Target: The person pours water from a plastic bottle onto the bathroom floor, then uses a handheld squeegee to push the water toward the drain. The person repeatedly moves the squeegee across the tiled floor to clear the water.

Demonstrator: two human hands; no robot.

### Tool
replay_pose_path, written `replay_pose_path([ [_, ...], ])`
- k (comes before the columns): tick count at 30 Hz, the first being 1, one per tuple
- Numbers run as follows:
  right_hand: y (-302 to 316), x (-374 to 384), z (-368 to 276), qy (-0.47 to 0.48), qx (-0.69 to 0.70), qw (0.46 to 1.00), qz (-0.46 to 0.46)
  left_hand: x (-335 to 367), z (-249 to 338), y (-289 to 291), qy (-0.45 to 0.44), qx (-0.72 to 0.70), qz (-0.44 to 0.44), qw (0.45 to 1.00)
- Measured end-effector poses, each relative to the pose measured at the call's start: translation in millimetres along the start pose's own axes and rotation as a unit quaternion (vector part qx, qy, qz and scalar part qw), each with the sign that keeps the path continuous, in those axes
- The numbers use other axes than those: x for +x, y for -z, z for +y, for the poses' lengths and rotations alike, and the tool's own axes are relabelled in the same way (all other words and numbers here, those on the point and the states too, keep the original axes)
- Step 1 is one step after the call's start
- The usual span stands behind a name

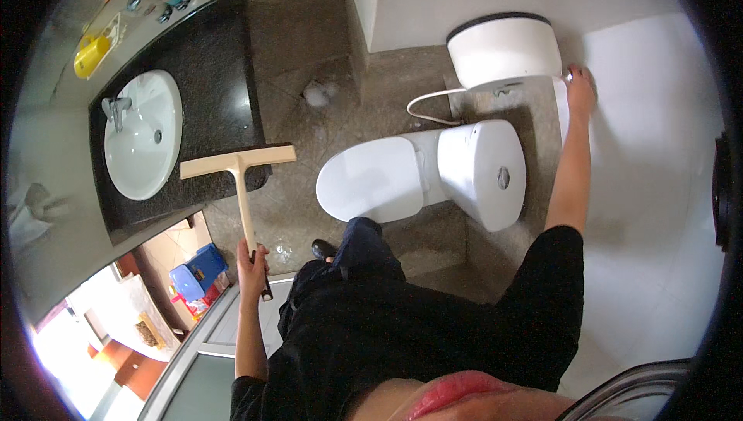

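Note:
My left hand (251, 266) is closed round the dark lower grip of a cream squeegee (239, 185). The squeegee's wide blade points away from me and overlaps the edge of the black counter. My right arm is stretched out to the far right, along the white wall. There my right hand (580, 94) has its fingers curled at a small shiny fitting (570, 75), too small to name. Just left of that hand is a white rounded box (503, 53) with a black edge. A white toilet (375, 179) with its lid down stands between my hands.
The black counter (220, 96) on the left carries a white washbasin (159, 162) with a metal tap (116, 110). A yellow cup (91, 53) is behind it. A white hose (422, 100) curves beside the toilet. Foam (320, 94) lies on the wet grey floor. A blue box (199, 270) shows through the doorway.

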State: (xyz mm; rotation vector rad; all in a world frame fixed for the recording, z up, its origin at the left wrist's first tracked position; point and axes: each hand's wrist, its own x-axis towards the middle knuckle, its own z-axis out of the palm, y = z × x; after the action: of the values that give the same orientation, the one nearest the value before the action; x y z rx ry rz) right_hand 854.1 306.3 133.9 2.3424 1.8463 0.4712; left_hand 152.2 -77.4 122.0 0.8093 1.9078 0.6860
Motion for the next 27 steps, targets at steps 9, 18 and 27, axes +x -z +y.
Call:
replay_pose_path([
  [9, 100.3, -180.3, -79.1, 0.123, 0.378, 0.911, -0.109, -39.3, -5.8, -35.2, 0.002, -0.093, 0.000, 0.996],
  [18, 152.3, -277.0, -347.1, 0.467, 0.473, 0.741, -0.097, -33.1, -60.2, -0.2, -0.049, -0.207, 0.049, 0.976],
  [27, 97.4, -364.6, -431.6, 0.169, 0.721, 0.531, -0.412, -39.9, -132.6, -19.4, -0.072, -0.374, 0.091, 0.920],
])
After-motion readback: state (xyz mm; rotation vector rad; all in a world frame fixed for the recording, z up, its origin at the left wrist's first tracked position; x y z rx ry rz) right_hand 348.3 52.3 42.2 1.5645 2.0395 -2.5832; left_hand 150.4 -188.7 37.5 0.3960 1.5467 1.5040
